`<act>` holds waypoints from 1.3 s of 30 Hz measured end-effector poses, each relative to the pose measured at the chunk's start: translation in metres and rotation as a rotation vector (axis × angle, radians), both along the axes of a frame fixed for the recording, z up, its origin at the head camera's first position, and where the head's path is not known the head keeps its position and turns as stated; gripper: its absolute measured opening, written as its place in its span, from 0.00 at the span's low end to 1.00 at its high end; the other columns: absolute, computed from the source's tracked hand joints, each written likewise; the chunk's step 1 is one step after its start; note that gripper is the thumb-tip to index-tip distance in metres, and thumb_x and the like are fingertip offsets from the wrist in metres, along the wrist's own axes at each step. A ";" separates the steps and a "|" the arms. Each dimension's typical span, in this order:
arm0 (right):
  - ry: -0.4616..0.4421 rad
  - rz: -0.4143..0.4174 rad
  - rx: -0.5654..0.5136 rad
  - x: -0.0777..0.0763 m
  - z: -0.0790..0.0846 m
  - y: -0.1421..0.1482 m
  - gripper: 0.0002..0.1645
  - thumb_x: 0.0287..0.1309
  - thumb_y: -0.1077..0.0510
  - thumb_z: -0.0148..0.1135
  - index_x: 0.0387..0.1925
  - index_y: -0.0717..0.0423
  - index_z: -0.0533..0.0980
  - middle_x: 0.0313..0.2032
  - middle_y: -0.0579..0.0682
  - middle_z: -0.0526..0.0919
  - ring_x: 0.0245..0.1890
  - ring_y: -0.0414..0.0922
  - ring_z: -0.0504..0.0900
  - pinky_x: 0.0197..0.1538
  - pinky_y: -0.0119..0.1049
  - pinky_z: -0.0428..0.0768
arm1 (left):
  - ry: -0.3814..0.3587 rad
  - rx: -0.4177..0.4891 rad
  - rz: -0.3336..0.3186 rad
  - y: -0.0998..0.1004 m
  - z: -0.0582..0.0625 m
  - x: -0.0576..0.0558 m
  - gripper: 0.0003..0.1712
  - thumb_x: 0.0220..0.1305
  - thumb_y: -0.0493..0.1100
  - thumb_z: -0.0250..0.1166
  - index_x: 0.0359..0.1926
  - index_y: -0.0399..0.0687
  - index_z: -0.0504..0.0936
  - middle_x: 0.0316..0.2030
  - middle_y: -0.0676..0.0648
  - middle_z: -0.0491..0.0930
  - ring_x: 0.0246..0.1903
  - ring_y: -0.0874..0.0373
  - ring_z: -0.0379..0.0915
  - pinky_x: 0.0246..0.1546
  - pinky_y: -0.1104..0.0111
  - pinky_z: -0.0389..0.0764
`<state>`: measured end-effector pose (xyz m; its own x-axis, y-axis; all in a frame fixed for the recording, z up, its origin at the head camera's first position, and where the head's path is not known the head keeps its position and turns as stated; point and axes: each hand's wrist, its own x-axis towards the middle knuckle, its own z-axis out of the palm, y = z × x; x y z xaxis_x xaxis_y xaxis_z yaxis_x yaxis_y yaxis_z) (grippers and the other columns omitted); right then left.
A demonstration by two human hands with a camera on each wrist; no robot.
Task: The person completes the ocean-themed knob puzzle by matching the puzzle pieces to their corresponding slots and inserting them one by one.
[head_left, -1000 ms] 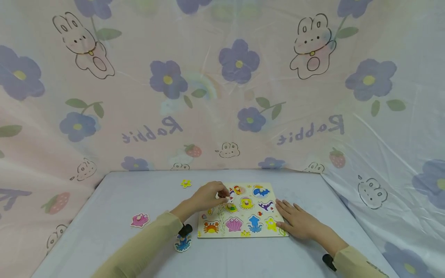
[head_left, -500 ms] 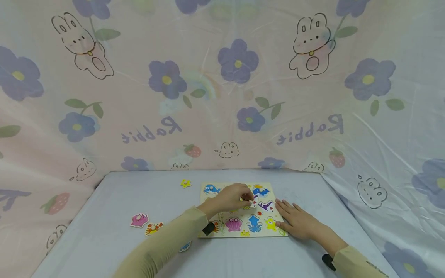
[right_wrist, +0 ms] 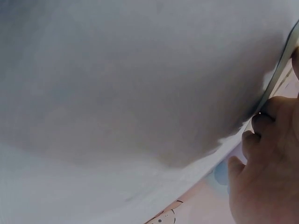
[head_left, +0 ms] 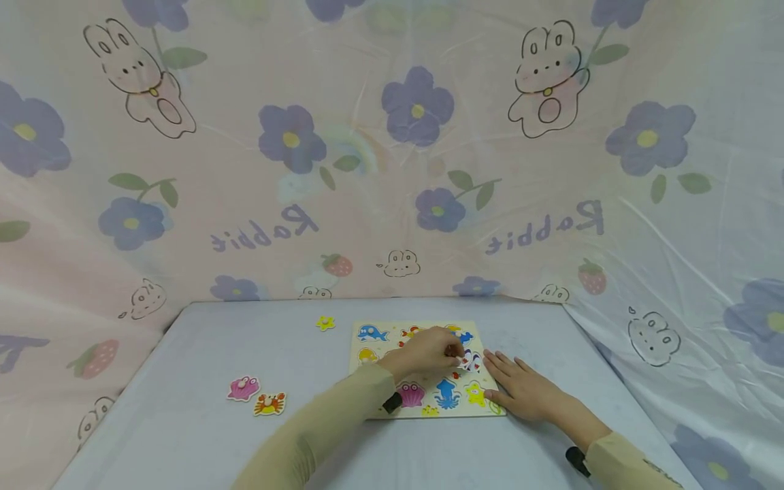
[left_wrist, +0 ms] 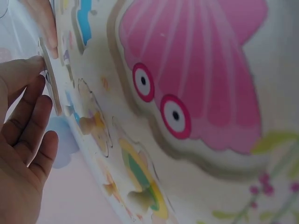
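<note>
My left hand (head_left: 431, 350) pinches a white-and-purple puzzle piece (head_left: 470, 361) with red spots between thumb and fingers. It is over the right side of the wooden puzzle board (head_left: 459, 413), overlapping the purple sea-creature picture there. In the left wrist view the piece (left_wrist: 52, 77) shows edge-on, close to the board. My right hand (head_left: 523, 391) rests flat at the board's right edge, fingers extended and thumb over the lower right corner. Nearer the left wrist camera is a pink shell recess (left_wrist: 201, 70). My left hand and forearm hide part of the board.
Loose on the table to the left lie a pink shell piece (head_left: 243, 388), a crab piece (head_left: 269, 403) and a yellow starfish piece (head_left: 325, 323). Several knobbed pieces sit in the board, among them a blue whale (head_left: 371, 332). A patterned curtain (head_left: 355, 204) hangs behind the table.
My left hand has carried the puzzle piece rightward across the board. The crab piece came into view as the forearm shifted; a blue piece is now hidden behind it. My right hand stays put.
</note>
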<state>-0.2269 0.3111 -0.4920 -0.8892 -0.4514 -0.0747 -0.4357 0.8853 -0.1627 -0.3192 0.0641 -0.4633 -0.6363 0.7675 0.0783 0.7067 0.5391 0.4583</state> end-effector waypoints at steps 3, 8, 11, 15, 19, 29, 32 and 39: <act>-0.004 -0.006 0.002 -0.001 0.000 0.001 0.48 0.76 0.33 0.50 0.78 0.64 0.58 0.80 0.60 0.56 0.79 0.64 0.54 0.74 0.68 0.55 | 0.000 -0.002 0.021 0.004 -0.002 0.000 0.04 0.69 0.44 0.71 0.44 0.55 0.89 0.35 0.62 0.82 0.34 0.70 0.73 0.40 0.78 0.76; -0.011 -0.010 0.005 -0.001 0.001 0.001 0.48 0.76 0.33 0.50 0.79 0.64 0.58 0.80 0.59 0.56 0.79 0.63 0.54 0.75 0.67 0.55 | -0.014 -0.002 0.057 0.009 -0.003 0.002 0.04 0.70 0.45 0.70 0.43 0.57 0.88 0.35 0.64 0.79 0.34 0.70 0.73 0.39 0.76 0.75; -0.004 -0.003 -0.002 0.000 0.002 0.000 0.48 0.76 0.33 0.50 0.78 0.64 0.58 0.80 0.60 0.56 0.78 0.64 0.55 0.74 0.67 0.55 | -0.021 -0.015 0.072 0.015 -0.005 0.001 0.03 0.70 0.46 0.70 0.43 0.59 0.88 0.35 0.64 0.78 0.34 0.69 0.73 0.39 0.75 0.75; 0.004 0.001 -0.007 0.001 0.003 -0.001 0.47 0.76 0.34 0.50 0.78 0.64 0.59 0.79 0.60 0.57 0.78 0.63 0.55 0.74 0.67 0.55 | -0.048 -0.038 0.078 0.021 -0.010 -0.002 0.03 0.70 0.47 0.70 0.42 0.59 0.87 0.33 0.64 0.78 0.33 0.69 0.73 0.38 0.75 0.75; 0.001 -0.009 0.003 -0.001 0.001 0.000 0.47 0.76 0.33 0.50 0.79 0.63 0.58 0.80 0.59 0.56 0.79 0.63 0.55 0.75 0.67 0.55 | -0.048 -0.055 0.073 0.025 -0.013 -0.003 0.03 0.70 0.48 0.71 0.43 0.59 0.87 0.33 0.64 0.78 0.32 0.69 0.73 0.37 0.76 0.75; 0.003 -0.009 -0.002 0.000 0.000 0.000 0.48 0.76 0.33 0.50 0.78 0.64 0.59 0.79 0.60 0.57 0.78 0.63 0.55 0.75 0.67 0.55 | -0.013 -0.063 0.056 0.030 -0.013 -0.001 0.03 0.71 0.48 0.70 0.42 0.58 0.87 0.33 0.64 0.78 0.31 0.70 0.72 0.35 0.77 0.74; 0.006 -0.005 -0.010 0.001 0.002 -0.001 0.47 0.76 0.33 0.50 0.78 0.64 0.59 0.79 0.60 0.58 0.78 0.64 0.56 0.74 0.67 0.55 | -0.014 -0.068 0.057 0.031 -0.013 0.000 0.03 0.71 0.48 0.70 0.42 0.58 0.87 0.33 0.64 0.78 0.31 0.70 0.72 0.35 0.77 0.74; 0.004 0.001 -0.008 0.001 0.003 -0.002 0.47 0.76 0.33 0.50 0.78 0.64 0.59 0.79 0.60 0.58 0.78 0.64 0.56 0.74 0.67 0.56 | -0.047 -0.072 0.083 0.032 -0.011 0.002 0.03 0.71 0.48 0.70 0.42 0.58 0.87 0.32 0.64 0.78 0.31 0.69 0.73 0.35 0.76 0.75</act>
